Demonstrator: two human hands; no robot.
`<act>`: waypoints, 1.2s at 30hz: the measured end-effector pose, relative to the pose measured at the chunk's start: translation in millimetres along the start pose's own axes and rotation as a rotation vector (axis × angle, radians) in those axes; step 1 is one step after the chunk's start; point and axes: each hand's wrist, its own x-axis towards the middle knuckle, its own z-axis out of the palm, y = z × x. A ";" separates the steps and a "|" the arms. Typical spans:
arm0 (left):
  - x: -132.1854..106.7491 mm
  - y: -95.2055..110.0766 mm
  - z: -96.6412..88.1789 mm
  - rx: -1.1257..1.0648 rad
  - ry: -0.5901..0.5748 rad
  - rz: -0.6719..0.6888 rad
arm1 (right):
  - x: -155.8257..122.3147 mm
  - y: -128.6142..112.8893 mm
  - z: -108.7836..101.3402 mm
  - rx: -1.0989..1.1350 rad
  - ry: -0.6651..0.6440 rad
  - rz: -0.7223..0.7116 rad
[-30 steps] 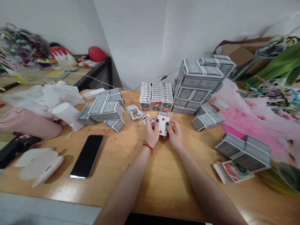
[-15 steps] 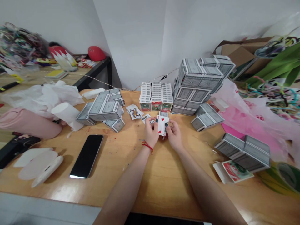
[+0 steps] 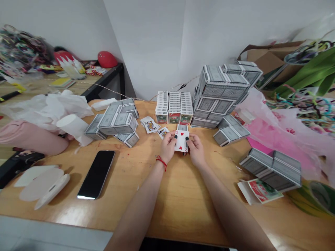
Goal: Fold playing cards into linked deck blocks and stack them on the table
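Between both hands is a playing card (image 3: 181, 141), a two of hearts facing up. My left hand (image 3: 168, 145) pinches its left edge, with the thumb on the face; a red string bracelet circles that wrist. My right hand (image 3: 195, 148) grips the right edge the same way. Whether more cards lie under it I cannot tell. A grey-backed card piece (image 3: 182, 127) shows just behind the card. Loose face cards (image 3: 149, 124) lie on the table to the left of my hands. Rows of card boxes (image 3: 174, 108) stand beyond them.
A tall stack of grey patterned card blocks (image 3: 222, 90) rises at back right; a lower stack (image 3: 117, 120) is at left. A black phone (image 3: 96, 174) lies front left. At right are an opened card box (image 3: 264, 191), more blocks (image 3: 272, 169) and pink plastic (image 3: 282, 139).
The two of hearts has turned slightly and lies a little flatter in my hands. My left hand has shifted slightly left, and the right hand slightly right.
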 end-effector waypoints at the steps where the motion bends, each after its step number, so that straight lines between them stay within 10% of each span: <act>1: 0.4 -0.3 -0.3 -0.010 -0.013 -0.012 | -0.2 -0.5 0.0 -0.007 0.004 0.000; 36: -6.2 -0.2 7.1 0.128 0.000 0.067 | 8.0 9.4 -3.7 0.155 0.071 0.045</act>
